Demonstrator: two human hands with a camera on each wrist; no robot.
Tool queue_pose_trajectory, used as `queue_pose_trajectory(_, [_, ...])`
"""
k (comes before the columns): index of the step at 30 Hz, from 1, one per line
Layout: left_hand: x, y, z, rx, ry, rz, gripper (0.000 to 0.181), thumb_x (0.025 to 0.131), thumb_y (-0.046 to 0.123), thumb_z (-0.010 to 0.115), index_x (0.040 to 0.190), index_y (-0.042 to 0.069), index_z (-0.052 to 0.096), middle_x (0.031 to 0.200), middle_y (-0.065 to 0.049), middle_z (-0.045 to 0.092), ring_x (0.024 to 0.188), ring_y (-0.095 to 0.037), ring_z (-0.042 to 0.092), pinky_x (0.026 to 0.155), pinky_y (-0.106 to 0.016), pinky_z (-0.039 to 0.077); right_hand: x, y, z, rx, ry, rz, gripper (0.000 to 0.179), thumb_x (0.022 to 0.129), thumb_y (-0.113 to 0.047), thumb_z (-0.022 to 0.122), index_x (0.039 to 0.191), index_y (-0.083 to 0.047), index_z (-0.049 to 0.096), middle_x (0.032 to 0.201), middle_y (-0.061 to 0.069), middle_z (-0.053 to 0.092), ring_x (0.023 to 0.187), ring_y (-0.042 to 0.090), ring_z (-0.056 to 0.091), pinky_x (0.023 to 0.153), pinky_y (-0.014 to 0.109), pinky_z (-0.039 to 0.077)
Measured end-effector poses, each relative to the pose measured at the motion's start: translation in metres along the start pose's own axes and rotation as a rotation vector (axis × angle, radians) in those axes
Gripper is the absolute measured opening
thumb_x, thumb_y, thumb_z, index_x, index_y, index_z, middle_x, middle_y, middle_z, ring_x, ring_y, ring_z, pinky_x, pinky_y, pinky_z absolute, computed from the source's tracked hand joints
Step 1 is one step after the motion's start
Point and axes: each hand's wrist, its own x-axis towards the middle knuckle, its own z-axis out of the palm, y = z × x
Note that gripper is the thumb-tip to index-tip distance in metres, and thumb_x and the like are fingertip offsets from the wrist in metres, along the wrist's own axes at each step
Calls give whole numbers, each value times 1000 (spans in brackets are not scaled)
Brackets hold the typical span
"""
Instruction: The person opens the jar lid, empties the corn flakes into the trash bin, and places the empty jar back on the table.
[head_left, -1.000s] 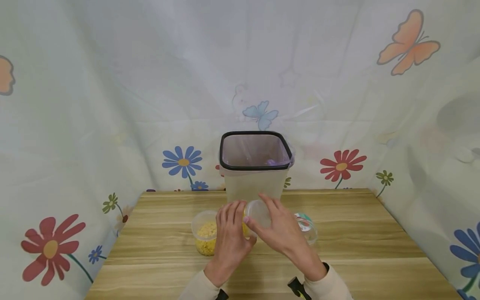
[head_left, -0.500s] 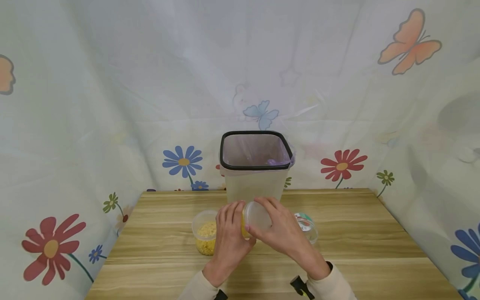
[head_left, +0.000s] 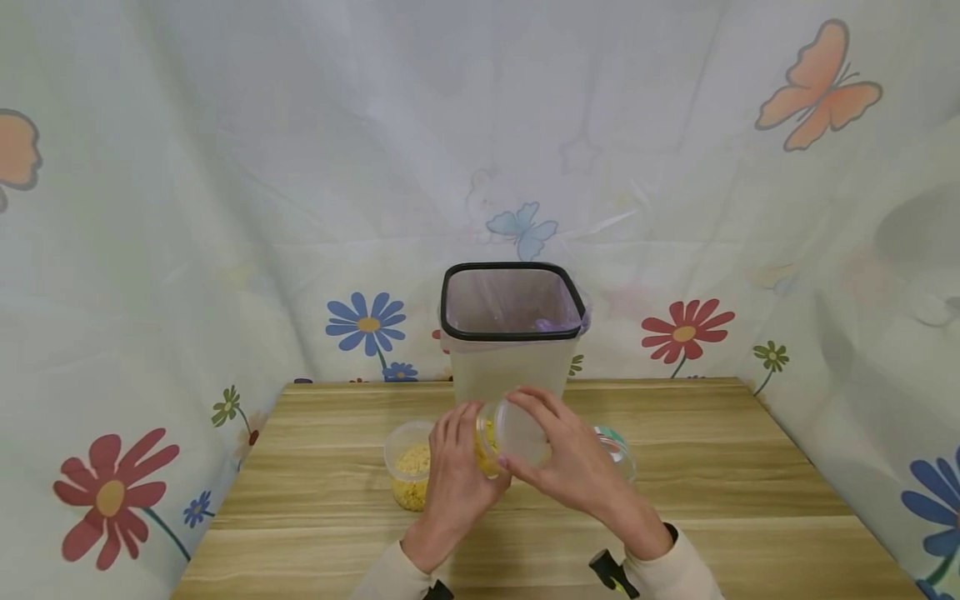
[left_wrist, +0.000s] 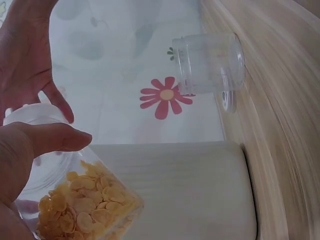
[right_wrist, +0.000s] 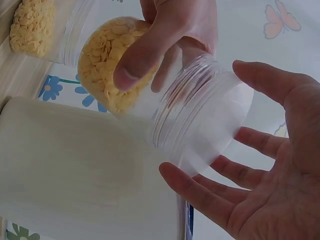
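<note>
My left hand [head_left: 457, 479] grips a clear plastic jar [left_wrist: 90, 205] of yellow corn flakes, held tilted above the table with its mouth to the right. The fingers and thumb of my right hand [head_left: 573, 458] pinch the rim of a translucent screw lid [right_wrist: 215, 130]. This lid is right at the jar's mouth, and the jar's threads show beside it in the right wrist view. Left of my left hand, a second clear jar [head_left: 411, 492] holds more flakes and has no lid on it. Part of that jar is hidden behind the left hand.
A pale bin [head_left: 510, 371] with a black rim and a purple liner stands behind my hands. To the right, partly behind my right hand, is a clear jar [left_wrist: 210, 65] without flakes, with a round lid [left_wrist: 229, 95] by its base. Floral cloth [head_left: 300, 208] hangs around the wooden table [head_left: 712, 492].
My right hand has shifted slightly right with the lid, and more of the jar's mouth shows between the hands. The left hand still grips the jar in nearly the same place.
</note>
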Motion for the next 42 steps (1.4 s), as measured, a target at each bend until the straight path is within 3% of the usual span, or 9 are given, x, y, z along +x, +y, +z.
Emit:
queue_pose_trajectory(10, [-1, -3, -3, -81, -21, -106, 95, 57, 32, 93, 136, 8, 47, 130, -7, 57, 116, -24, 51, 98, -44, 46, -7, 11, -2, 43, 28, 38, 71, 78, -38, 81, 139, -21, 51, 142, 4, 52, 111, 23, 63, 73, 28, 57])
queue_pose_trajectory(20, [-2, -9, -12, -118, -44, -174, 98, 57, 27, 93, 139, 10, 43, 134, -8, 54, 120, -26, 50, 103, -46, 43, -20, 29, 9, 14, 34, 118, 70, 79, -39, 80, 140, -21, 51, 142, 7, 52, 108, 26, 65, 72, 36, 59])
queue_pose_trajectory(29, [3, -12, -19, -151, -34, -228, 98, 56, 23, 94, 139, 10, 43, 133, -7, 54, 118, -27, 49, 102, -47, 43, -29, 42, 32, 4, -76, 168, 67, 82, -38, 78, 140, -17, 53, 142, 5, 51, 117, 29, 60, 90, 47, 54])
queue_pose_trajectory(36, [6, -15, -22, -159, -12, -198, 99, 55, 22, 93, 139, 8, 43, 132, -7, 54, 118, -26, 49, 100, -46, 41, -34, 49, 52, -52, -164, 164, 65, 80, -35, 79, 138, -19, 55, 142, 13, 52, 123, 36, 56, 93, 55, 51])
queue_pose_trajectory(42, [4, -17, -22, -156, -17, -194, 98, 56, 23, 93, 139, 7, 44, 132, -8, 53, 118, -27, 49, 101, -47, 41, -39, 58, 70, -98, -224, 132, 60, 78, -30, 80, 133, -17, 58, 136, 13, 56, 119, 36, 58, 93, 54, 51])
